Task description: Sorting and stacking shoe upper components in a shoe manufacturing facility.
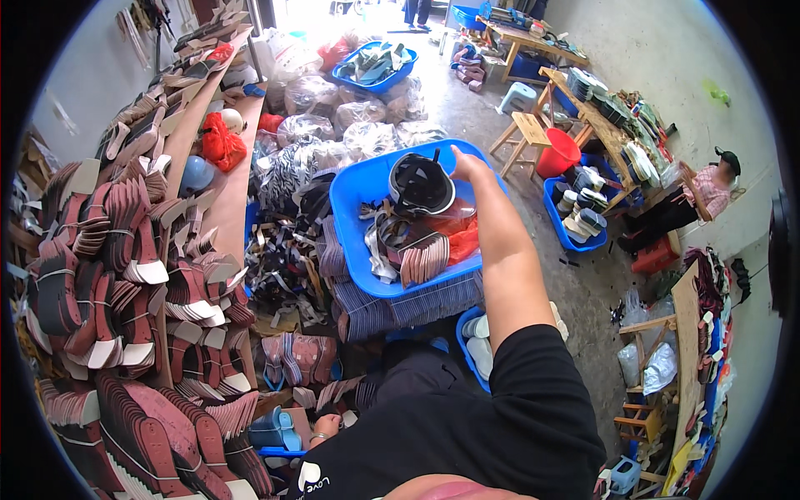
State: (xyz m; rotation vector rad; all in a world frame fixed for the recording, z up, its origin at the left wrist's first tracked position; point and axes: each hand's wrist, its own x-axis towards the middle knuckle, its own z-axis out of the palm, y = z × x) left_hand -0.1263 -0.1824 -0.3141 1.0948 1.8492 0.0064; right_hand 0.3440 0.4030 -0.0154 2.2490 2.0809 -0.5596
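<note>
My right arm stretches far forward, and my right hand [472,164] grips the far right rim of a blue plastic basin [354,250]. Inside that basin lie a dark helmet [421,185], a bundle of pinkish insoles [423,260], a red plastic bag [464,242] and pale strips. The basin rests on stacked striped fabric pieces [400,308]. Low at my left side, my left hand [327,425] with a bracelet at its wrist is beside light blue shoe-shaped pieces [277,429]. Its fingers are too small and hidden to make out.
Bundled insoles [137,425] pile up along the left. Stuffed clear bags [312,96] and another blue basin [375,68] stand ahead. To the right are a wooden stool [529,129], a red bucket [558,152], a long workbench [596,112] and a person [696,196] near the wall.
</note>
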